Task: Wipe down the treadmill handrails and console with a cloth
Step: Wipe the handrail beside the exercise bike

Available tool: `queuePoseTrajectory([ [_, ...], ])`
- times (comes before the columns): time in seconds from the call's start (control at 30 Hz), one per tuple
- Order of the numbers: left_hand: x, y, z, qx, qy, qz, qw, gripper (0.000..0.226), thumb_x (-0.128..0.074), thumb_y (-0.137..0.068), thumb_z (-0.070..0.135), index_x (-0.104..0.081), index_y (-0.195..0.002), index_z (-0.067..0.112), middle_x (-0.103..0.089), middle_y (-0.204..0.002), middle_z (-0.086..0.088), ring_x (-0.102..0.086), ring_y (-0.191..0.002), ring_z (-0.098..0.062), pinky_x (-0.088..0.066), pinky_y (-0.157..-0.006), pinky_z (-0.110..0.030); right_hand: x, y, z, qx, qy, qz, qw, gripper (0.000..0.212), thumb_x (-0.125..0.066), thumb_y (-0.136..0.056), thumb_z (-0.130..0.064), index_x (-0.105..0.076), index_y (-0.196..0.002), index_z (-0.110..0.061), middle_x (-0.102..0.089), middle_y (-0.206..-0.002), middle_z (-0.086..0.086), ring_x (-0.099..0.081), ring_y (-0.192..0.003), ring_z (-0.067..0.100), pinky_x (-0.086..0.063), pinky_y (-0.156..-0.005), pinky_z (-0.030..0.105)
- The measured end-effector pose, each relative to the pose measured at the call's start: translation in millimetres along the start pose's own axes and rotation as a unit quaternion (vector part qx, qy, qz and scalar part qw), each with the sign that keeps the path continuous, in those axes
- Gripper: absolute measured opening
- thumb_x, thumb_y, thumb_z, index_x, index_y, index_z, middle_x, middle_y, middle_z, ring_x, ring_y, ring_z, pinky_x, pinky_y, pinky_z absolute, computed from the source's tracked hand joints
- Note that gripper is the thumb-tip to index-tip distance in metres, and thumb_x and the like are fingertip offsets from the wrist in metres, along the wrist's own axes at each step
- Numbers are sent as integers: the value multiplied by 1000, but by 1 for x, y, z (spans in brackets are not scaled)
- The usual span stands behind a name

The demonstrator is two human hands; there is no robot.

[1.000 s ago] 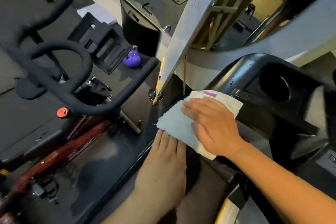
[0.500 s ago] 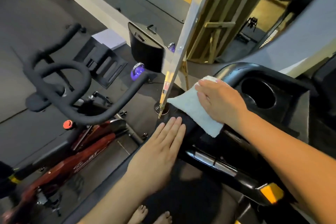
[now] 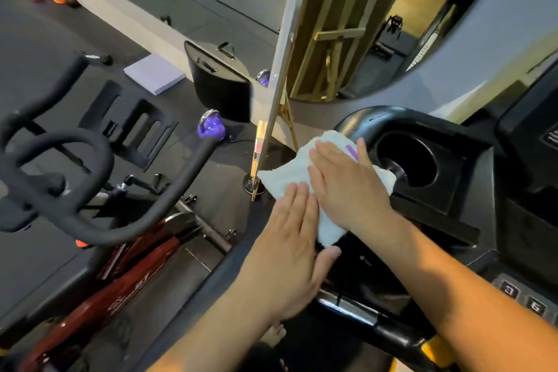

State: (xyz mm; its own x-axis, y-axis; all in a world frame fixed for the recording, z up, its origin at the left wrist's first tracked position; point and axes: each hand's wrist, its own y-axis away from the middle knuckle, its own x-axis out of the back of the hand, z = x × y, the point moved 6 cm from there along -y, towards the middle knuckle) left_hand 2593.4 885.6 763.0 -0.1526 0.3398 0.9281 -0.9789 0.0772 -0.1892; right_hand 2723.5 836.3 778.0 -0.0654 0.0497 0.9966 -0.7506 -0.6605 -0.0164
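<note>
A white cloth (image 3: pixel 283 174) with a purple tag lies on the left end of the black treadmill console (image 3: pixel 434 205), beside the round cup holder (image 3: pixel 407 160). My right hand (image 3: pixel 347 187) presses flat on the cloth, fingers together and pointing up-left. My left hand (image 3: pixel 290 248) lies flat on the console's left side just below, fingertips touching the cloth's lower edge, thumb spread toward the right. The black and chrome handrail (image 3: pixel 362 314) runs under my forearms.
A spin bike with black handlebars (image 3: pixel 90 178) and red frame (image 3: pixel 126 278) stands close on the left. A leaning board on a wooden easel (image 3: pixel 283 75), a black bin (image 3: pixel 220 87) and a purple kettlebell (image 3: pixel 211 127) sit ahead. Number keys (image 3: pixel 522 299) show at right.
My right hand has slid the cloth rightward toward the cup holder. My left hand has moved up until its fingertips touch the cloth. The view has shifted so more of the console shows.
</note>
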Motion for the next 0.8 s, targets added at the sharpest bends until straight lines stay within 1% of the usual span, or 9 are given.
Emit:
queuePoseTrajectory([
  [0.07,-7,-19,0,8,6,-21,1000,74,-28,-100,49,-29,-147,-8,-23,-156,-25,-17,-147,-37,-23,-118,-49,6,7,14,-12,-17,31,999,46,-27,-98,-30,-63,-122,-14,-61,-132,1,-49,-130,15,-23,-112,57],
  [0.1,-11,-30,-1,11,12,-33,999,74,-27,-100,49,-27,-148,-7,-20,-157,-24,-14,-148,-36,-23,-118,-51,9,4,26,-36,-62,26,997,43,-29,-101,-29,-62,-125,-16,-57,-136,-1,-45,-134,13,-16,-116,54],
  [0.2,-15,-71,0,-4,24,-52,998,74,-20,-101,50,-12,-153,-1,-7,-161,-20,1,-150,-32,-7,-122,-48,7,-14,61,-114,-117,-33,986,41,-33,-103,-34,-51,-139,-23,-41,-150,-8,-30,-142,7,1,-120,48],
  [0.3,-14,-100,3,1,-3,-48,999,75,-18,-100,52,-16,-152,-2,-13,-160,-24,-4,-150,-35,-2,-122,-46,7,-27,85,-152,-98,-22,983,41,-37,-102,-33,-50,-140,-22,-41,-150,-6,-30,-142,7,1,-120,50],
  [0.43,-6,-96,1,-2,21,-92,996,75,-18,-103,50,1,-152,-3,3,-161,-23,10,-149,-36,3,-122,-46,15,-32,73,-177,-86,-21,980,42,-38,-101,-30,-49,-140,-18,-41,-150,0,-29,-143,8,-1,-121,46],
  [0.53,4,-68,-5,4,61,-89,994,77,-18,-101,52,-10,-150,-7,-10,-158,-27,-4,-148,-40,-6,-121,-49,22,-7,37,-165,-92,-68,980,47,-34,-101,-37,-42,-144,-22,-34,-154,-2,-25,-143,6,-2,-122,39],
  [0.67,-7,-32,-6,0,133,-158,978,87,-26,-81,60,-56,-128,-7,-55,-133,-27,-51,-128,-38,-35,-107,-46,23,25,1,-115,-98,-116,982,59,-15,-95,-55,-31,-148,-34,-24,-155,-14,-9,-142,-8,0,-122,37],
  [0.73,-9,-37,-4,15,135,-172,976,89,-27,-79,61,-59,-124,-8,-60,-127,-28,-56,-122,-41,-47,-101,-49,20,22,6,-112,-94,-117,982,59,-13,-93,-56,-30,-147,-38,-22,-154,-18,-9,-142,-9,4,-122,42],
  [0.8,4,-57,-5,29,157,-165,973,88,-27,-86,60,-44,-137,-11,-50,-134,-34,-46,-130,-47,-43,-104,-54,19,9,21,-120,-89,-110,983,57,-17,-93,-55,-31,-146,-39,-23,-153,-19,-13,-142,-8,10,-120,46],
])
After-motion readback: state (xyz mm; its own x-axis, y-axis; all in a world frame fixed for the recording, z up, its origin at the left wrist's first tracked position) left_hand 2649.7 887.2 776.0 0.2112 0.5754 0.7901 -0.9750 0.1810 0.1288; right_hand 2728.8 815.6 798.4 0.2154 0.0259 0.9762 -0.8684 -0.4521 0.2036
